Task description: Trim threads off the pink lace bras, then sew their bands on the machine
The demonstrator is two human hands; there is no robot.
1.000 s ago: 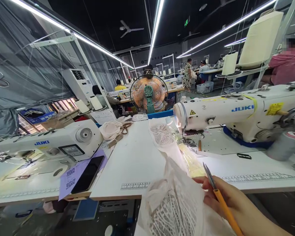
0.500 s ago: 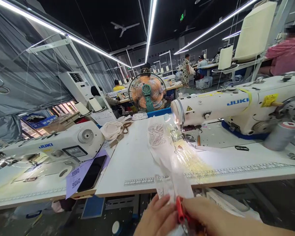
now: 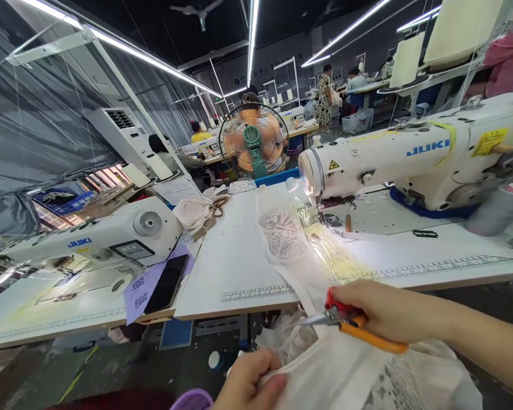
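My right hand [image 3: 378, 307] grips small scissors [image 3: 374, 337] with red and orange handles. Their pointed blades lie to the left, over white fabric. At the bottom middle, my left hand [image 3: 252, 376] pinches the edge of a white lace-trimmed garment [image 3: 320, 370] that drapes below the table front and under my right arm. A strip of this white fabric runs up over the table edge to a lace panel [image 3: 284, 239] lying flat on the tabletop. Whether the blades touch the cloth I cannot tell.
A JUKI sewing machine [image 3: 376, 171] stands on the right, another sewing machine [image 3: 94, 245] on the left. A black phone [image 3: 166, 285] rests on purple paper. A razor blade [image 3: 425, 234] lies near the right machine. Behind the table is a fan [image 3: 253, 139]; several people sit or stand beyond.
My hands have moved apart, the right one rightward and up with the scissors, the left one slightly down. More of the white garment now shows between and below them.
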